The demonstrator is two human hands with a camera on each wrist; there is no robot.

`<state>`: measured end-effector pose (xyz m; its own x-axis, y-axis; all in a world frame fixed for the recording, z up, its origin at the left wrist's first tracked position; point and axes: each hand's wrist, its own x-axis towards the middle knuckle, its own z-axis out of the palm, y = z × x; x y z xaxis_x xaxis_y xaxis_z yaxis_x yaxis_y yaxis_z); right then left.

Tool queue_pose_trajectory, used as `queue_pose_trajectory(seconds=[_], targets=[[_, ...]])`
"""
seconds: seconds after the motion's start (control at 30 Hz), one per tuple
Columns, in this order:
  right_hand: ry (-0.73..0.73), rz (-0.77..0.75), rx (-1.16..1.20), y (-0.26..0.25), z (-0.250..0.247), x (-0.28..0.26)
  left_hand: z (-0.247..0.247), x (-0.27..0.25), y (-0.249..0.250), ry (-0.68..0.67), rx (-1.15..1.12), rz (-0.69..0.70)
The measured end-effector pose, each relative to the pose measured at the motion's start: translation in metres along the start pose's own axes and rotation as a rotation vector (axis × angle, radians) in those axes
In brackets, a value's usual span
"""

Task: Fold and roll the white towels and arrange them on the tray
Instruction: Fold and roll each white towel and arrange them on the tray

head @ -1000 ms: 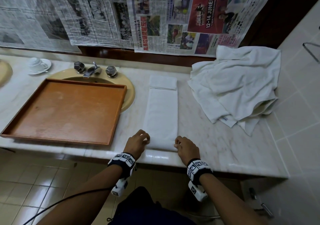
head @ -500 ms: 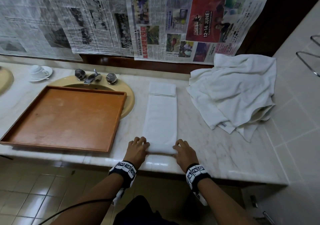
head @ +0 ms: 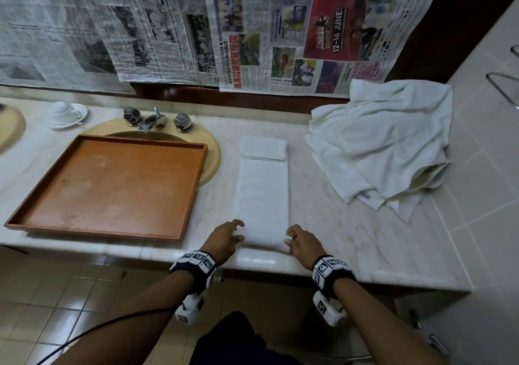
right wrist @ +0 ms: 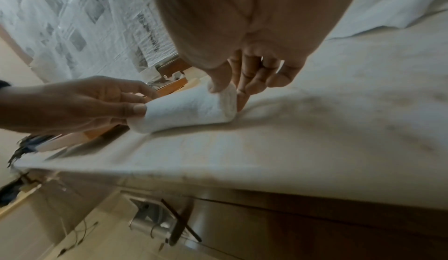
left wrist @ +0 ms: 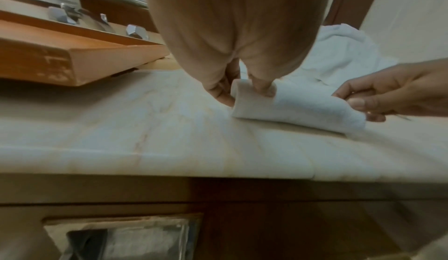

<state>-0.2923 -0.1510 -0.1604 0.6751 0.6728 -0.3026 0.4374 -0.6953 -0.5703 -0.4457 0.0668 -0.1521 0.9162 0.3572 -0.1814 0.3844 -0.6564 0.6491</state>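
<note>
Fingers (left wrist: 263, 88) of the left hand (head: 223, 241) are curled round the left end of the towel (head: 262, 193), where the first turn of a roll has been raised off the tabletop (head: 351, 241); the thumb is pressed on top and the other fingers are tucked behind. The right end of the same turn is pinched by the right hand (head: 303, 242), thumb on top and fingers (right wrist: 244, 89) behind it. Both hands are thus closed on the towel, 1 at each end, and neither is nearer than the other.

The towel lies as a narrow folded strip between the tray (head: 179, 234) on the left and a loose heap of towels (head: 393, 145) on the right. Its long axis runs straight away from the person, toward the wall, while the rolled edge lies crosswise at the near end. A short flap is folded over at the far end. The unrolled length therefore lies directly ahead of the fingers, so the coming move is judged to be a forward roll, both hands kept level so that the ends stay flush.

How tight the turn is wound cannot be told for certain from the wrist views, which are somewhat blurred. The tray holds no towels yet, so the task is judged to be at an early stage.
</note>
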Motion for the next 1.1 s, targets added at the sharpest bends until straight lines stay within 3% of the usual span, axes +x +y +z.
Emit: queue_pose_trajectory(seconds=[0.17,0.37,0.47,0.57,0.7,0.93,1.1], targets=[[0.098,0.08,-0.034,-0.009,0.002,0.008,-0.006,0.011,0.011,0.101,-0.01,-0.055],[0.316,-0.038,-0.084,-0.009,0.011,-0.005,0.007,0.009,0.001,0.183,0.057,0.009],[0.337,-0.108,-0.136,-0.004,0.016,-0.008,0.012,0.0,-0.009,0.138,0.252,0.016],[0.256,-0.15,-0.204,0.004,0.018,-0.01,0.009,-0.001,-0.011,0.072,0.403,0.004],[0.202,-0.128,-0.262,-0.002,0.011,-0.002,0.005,0.007,-0.004,0.068,0.438,0.0],[0.097,-0.108,-0.237,0.005,0.01,0.005,0.011,0.002,-0.009,0.055,0.346,0.143],[-0.001,-0.089,-0.076,0.008,0.005,0.004,0.001,-0.001,-0.011,-0.025,0.182,0.08]])
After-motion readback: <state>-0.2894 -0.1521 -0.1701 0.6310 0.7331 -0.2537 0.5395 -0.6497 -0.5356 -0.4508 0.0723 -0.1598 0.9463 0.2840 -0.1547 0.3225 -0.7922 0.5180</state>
